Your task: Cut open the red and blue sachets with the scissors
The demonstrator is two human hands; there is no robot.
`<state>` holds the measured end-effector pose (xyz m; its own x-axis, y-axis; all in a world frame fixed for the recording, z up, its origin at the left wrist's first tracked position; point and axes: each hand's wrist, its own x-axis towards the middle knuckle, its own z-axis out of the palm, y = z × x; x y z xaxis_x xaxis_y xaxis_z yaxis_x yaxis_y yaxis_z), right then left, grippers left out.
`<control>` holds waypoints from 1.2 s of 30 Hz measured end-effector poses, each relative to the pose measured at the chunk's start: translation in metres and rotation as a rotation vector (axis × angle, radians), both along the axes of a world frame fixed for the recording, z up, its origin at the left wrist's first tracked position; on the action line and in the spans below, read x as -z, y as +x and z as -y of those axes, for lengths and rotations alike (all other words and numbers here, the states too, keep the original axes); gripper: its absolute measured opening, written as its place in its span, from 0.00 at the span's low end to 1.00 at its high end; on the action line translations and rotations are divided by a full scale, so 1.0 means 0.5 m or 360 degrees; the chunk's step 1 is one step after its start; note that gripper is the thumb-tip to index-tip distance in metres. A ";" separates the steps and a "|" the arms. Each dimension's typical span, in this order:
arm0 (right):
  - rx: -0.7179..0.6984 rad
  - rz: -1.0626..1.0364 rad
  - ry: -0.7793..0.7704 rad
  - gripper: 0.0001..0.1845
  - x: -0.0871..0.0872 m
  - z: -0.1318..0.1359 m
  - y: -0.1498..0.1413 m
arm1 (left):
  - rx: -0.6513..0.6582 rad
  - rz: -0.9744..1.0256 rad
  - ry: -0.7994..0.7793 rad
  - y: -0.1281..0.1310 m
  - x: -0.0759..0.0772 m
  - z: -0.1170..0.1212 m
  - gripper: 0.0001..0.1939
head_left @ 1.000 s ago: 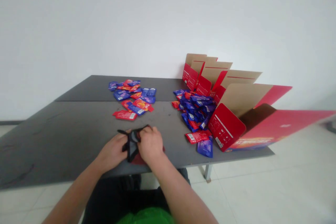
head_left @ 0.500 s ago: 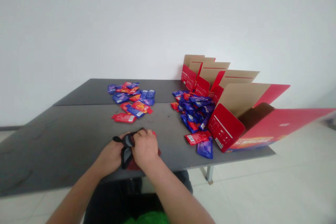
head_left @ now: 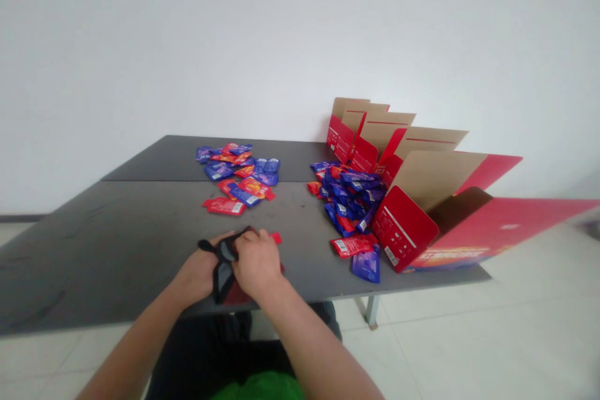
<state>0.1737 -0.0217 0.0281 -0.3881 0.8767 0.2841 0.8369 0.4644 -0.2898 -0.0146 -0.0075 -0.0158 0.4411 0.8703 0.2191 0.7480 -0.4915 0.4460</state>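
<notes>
Near the table's front edge my two hands are close together over black-framed sunglasses (head_left: 225,262) with grey lenses. My left hand (head_left: 199,273) is closed at their left side, its fingers mostly hidden behind the frame. From the right, my right hand (head_left: 257,264) curls its fingers over the frame's edge; its fingertips cannot be seen. Beneath the sunglasses and right hand lies a dark reddish-brown flat piece (head_left: 238,295), mostly covered. A small red tab (head_left: 276,237) sticks out beyond my right fingers.
Red and blue packets (head_left: 244,192) lie scattered ahead of my hands on the dark table (head_left: 140,244). A larger packet heap (head_left: 349,194) rests to the right, against a row of open red cartons (head_left: 405,225). A pale wall stands behind.
The view has shifted slightly. Both hands stay around the sunglasses, nearly in place, and a little more of the red tab shows past my right fingers.
</notes>
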 end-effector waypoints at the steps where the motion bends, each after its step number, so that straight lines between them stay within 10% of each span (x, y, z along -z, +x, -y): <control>1: 0.0098 0.0006 -0.0038 0.05 0.008 -0.004 0.012 | -0.0022 -0.0005 0.0007 0.001 -0.002 0.002 0.22; 6: 0.0698 0.0114 -0.0179 0.09 -0.006 -0.058 0.110 | -0.0073 -0.0054 0.0021 0.006 -0.008 0.007 0.30; 15: 0.0194 -0.0003 -0.0082 0.10 0.004 0.006 -0.048 | 0.0030 0.0086 -0.0020 0.008 -0.016 0.008 0.20; 24: 0.0727 0.0179 -0.0243 0.10 -0.022 -0.090 0.132 | -0.0094 -0.0065 0.0039 0.005 -0.009 0.011 0.28; 32: 0.0167 0.0042 -0.0079 0.07 -0.017 -0.024 0.002 | 0.0006 -0.0033 -0.0048 0.013 -0.022 0.010 0.17; 36: 0.0371 0.0072 -0.0158 0.07 -0.004 -0.044 0.058 | -0.0063 -0.0078 0.0025 0.010 -0.016 0.011 0.23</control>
